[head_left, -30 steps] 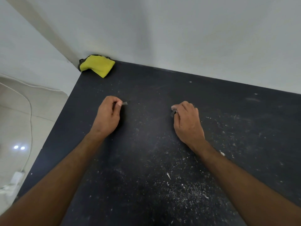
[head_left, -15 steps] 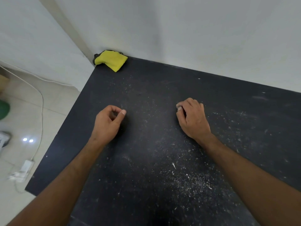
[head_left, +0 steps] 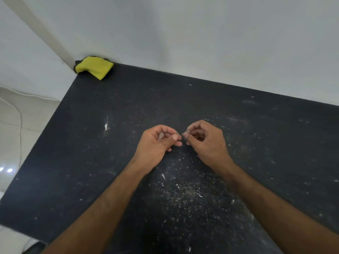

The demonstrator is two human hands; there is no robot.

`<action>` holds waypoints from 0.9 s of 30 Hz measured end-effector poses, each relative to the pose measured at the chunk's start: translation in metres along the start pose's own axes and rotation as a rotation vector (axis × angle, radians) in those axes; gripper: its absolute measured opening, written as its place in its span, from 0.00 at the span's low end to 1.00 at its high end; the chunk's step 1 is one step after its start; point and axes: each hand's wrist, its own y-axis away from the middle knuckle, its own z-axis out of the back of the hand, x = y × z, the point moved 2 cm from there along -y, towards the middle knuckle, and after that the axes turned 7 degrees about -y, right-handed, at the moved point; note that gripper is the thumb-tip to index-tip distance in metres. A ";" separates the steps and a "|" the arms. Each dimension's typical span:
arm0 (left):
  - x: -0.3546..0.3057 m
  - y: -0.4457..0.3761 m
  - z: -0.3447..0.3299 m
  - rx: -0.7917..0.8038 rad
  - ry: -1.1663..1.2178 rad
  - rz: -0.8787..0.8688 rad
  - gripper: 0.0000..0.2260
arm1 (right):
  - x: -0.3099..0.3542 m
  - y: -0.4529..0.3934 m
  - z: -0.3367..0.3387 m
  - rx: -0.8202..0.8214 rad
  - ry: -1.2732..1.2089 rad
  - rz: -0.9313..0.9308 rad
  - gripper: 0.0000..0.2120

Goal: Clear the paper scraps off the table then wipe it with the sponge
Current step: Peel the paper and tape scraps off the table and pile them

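My left hand (head_left: 157, 145) and my right hand (head_left: 205, 142) hover close together over the middle of the black table (head_left: 275, 143), fingertips almost touching. Both have the fingers curled in a pinch, each on a small pale paper scrap that is mostly hidden by the fingers. A white scrap (head_left: 106, 127) lies to the left of my hands and another (head_left: 163, 176) lies between my forearms. Fine white crumbs (head_left: 185, 193) are scattered nearer to me. The yellow sponge (head_left: 94, 67) rests in the table's far left corner, well away from both hands.
A pale wall (head_left: 201, 43) runs along the table's far edge. The table's left edge drops to a tiled floor (head_left: 11, 136) where a white cable (head_left: 20, 125) trails.
Both hands have lifted from where they were pinching apart on the table and come together at the middle. The view has shifted, and a white scrap now shows on the left.
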 end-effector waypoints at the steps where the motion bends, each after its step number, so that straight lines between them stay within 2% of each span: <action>1: -0.003 0.001 -0.010 0.023 0.028 -0.006 0.07 | 0.000 0.005 0.009 -0.003 0.004 0.002 0.03; 3: -0.008 0.003 -0.033 0.066 0.069 -0.011 0.09 | -0.001 0.016 0.029 -0.009 0.010 0.015 0.02; 7: -0.014 0.010 -0.083 0.119 0.025 0.010 0.06 | -0.003 0.040 0.074 -0.063 0.073 0.085 0.05; 9: -0.015 0.015 -0.114 0.165 0.027 0.037 0.08 | -0.006 0.052 0.102 -0.115 0.101 0.105 0.06; 14: -0.026 0.028 -0.197 0.316 0.171 0.163 0.12 | -0.016 0.088 0.172 -0.230 0.066 0.084 0.06; 18: -0.033 0.040 -0.258 0.388 0.206 0.192 0.12 | -0.028 0.116 0.226 -0.327 0.052 0.046 0.06; 23: -0.037 0.048 -0.308 0.377 0.225 0.283 0.07 | -0.038 0.143 0.271 -0.316 -0.065 0.003 0.06; 27: -0.038 0.049 -0.326 0.386 0.274 0.340 0.06 | -0.042 0.148 0.294 -0.220 -0.083 0.029 0.07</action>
